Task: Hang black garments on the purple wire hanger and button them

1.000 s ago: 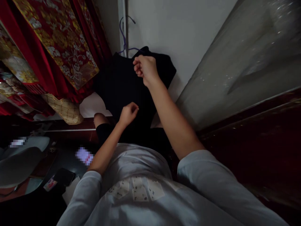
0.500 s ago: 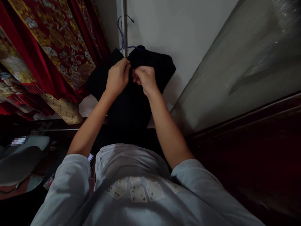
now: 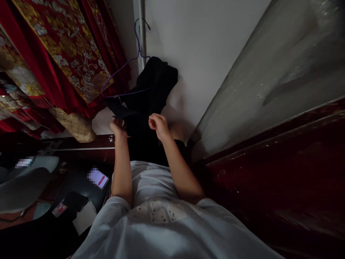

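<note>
A black garment [image 3: 153, 86] hangs half off a purple wire hanger [image 3: 121, 73] hooked on a white post by the wall. The hanger's left arm sticks out bare. My left hand [image 3: 118, 126] is closed on the garment's lower left edge. My right hand [image 3: 157, 126] is closed in a pinch just right of it, against the dark cloth; what it holds is hidden in the dark fabric.
Red and gold embroidered garments [image 3: 61, 46] hang at the left. A lit phone [image 3: 98, 178], a dark wallet [image 3: 74, 201] and papers lie on a dark surface at lower left. A white wall stands behind, with dark red wood panelling [image 3: 269, 172] at right.
Both hands dropped from the garment's collar to its lower part. The garment slid off the hanger's left side and now hangs bunched to the right.
</note>
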`<state>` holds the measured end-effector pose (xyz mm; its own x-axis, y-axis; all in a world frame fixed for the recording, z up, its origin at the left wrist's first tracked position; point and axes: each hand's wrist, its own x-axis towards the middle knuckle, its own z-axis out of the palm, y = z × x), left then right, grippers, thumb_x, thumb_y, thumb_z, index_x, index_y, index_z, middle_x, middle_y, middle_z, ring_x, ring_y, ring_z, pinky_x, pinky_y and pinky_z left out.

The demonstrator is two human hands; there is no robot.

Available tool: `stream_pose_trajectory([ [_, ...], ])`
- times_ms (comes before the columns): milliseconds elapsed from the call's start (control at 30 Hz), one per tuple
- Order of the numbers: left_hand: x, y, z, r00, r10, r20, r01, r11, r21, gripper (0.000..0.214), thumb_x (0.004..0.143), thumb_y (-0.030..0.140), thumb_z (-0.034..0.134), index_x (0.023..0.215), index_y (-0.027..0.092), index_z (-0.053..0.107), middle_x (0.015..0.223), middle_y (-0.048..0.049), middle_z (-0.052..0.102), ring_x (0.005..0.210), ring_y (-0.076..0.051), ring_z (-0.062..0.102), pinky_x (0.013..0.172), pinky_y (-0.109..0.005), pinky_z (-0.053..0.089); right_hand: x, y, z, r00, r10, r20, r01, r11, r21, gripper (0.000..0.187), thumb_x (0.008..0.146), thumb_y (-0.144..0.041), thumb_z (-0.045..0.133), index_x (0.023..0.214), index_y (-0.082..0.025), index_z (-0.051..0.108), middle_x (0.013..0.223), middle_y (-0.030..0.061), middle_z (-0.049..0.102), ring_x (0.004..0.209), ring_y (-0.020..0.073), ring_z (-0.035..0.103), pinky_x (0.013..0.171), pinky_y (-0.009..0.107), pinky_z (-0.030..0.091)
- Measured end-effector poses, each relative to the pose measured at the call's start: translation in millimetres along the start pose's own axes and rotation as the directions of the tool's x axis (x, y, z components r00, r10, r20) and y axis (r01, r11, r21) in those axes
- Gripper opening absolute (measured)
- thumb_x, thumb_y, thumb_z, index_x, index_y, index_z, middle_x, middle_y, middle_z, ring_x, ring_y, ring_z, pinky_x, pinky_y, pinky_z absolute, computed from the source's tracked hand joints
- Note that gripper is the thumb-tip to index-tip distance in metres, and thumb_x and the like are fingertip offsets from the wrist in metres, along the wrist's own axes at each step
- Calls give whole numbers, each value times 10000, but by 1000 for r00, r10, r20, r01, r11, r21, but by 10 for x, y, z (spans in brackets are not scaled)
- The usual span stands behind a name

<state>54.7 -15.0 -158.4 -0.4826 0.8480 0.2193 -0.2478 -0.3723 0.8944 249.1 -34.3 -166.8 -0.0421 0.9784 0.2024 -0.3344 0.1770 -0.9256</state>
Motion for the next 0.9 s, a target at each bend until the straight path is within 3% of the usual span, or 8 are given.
stream_pose_trajectory([
  [200, -321, -126, 399, 993, 51, 104, -48, 998, -34, 165, 950, 256, 650, 810, 186, 601, 808, -2, 626, 793, -127, 644, 770, -211, 531, 98, -82, -358, 955, -174, -241, 124, 970, -208, 211, 762, -400, 658, 716, -202, 602, 712, 15, 600, 693, 136, 554, 657, 255, 462],
  [267, -384, -6, 499, 964, 165, 211, -160, 986, -43, 158, 972, 311, 678, 873, 191, 647, 900, -17, 681, 881, -137, 680, 850, -223, 558, 82, -133, -407, 960, -234, -151, 191, 948, -256, 270, 764, -461, 708, 884, -223, 666, 930, 34, 684, 913, 180, 630, 863, 305, 523],
  [400, -546, 138, 759, 837, 334, 434, -405, 911, 81, 252, 1020, 426, 653, 960, 187, 706, 983, -65, 721, 981, -189, 699, 934, -293, 571, -25, -250, -371, 958, -158, 239, 216, 946, -240, 455, 783, -551, 764, 1128, -274, 661, 1141, 35, 700, 1130, 244, 636, 1044, 401, 513],
  [533, -508, 111, 1015, 679, 412, 607, -621, 764, 176, 346, 1028, 530, 625, 1049, 201, 730, 1134, -114, 697, 1176, -249, 651, 1081, -380, 506, 20, -422, -395, 954, -200, 225, 269, 901, -341, 237, 811, -453, 721, 845, -229, 650, 838, 22, 657, 891, 238, 646, 898, 412, 555],
  [667, -341, 9, 861, 585, 63, 808, -437, 864, 249, 553, 1083, 643, 370, 1180, 207, 695, 1203, -129, 700, 1211, -260, 658, 1057, -382, 527, 252, -686, -429, 950, -235, 204, 303, 848, -435, 262, 809, -339, 671, 612, -222, 545, 587, -10, 494, 677, 190, 577, 691, 356, 534],
  [767, -283, -39, 448, 324, -414, 851, -382, 766, 518, 599, 1043, 672, 404, 1089, 170, 728, 1050, -120, 749, 1042, -291, 713, 966, -390, 566, 523, -897, -371, 885, -415, 209, 464, 759, -457, 177, 803, -265, 676, 646, -214, 612, 674, 7, 606, 800, 206, 636, 807, 376, 554],
  [800, -266, -40, 294, 288, -505, 814, -430, 691, 581, 573, 1011, 665, 476, 1065, 155, 732, 1019, -120, 754, 993, -300, 716, 946, -396, 567, 637, -943, -341, 864, -454, 217, 501, 731, -463, 135, 807, -248, 677, 681, -211, 647, 739, 18, 660, 857, 211, 652, 874, 391, 554],
  [900, -158, 27, -97, 408, -527, 746, -516, 541, 664, 529, 986, 572, 511, 1172, 117, 706, 1097, -135, 753, 1009, -312, 701, 959, -406, 552, 1043, -935, -243, 861, -465, 206, 502, 709, -496, 53, 819, -244, 708, 863, -216, 721, 970, 43, 755, 1045, 221, 661, 1050, 422, 513],
])
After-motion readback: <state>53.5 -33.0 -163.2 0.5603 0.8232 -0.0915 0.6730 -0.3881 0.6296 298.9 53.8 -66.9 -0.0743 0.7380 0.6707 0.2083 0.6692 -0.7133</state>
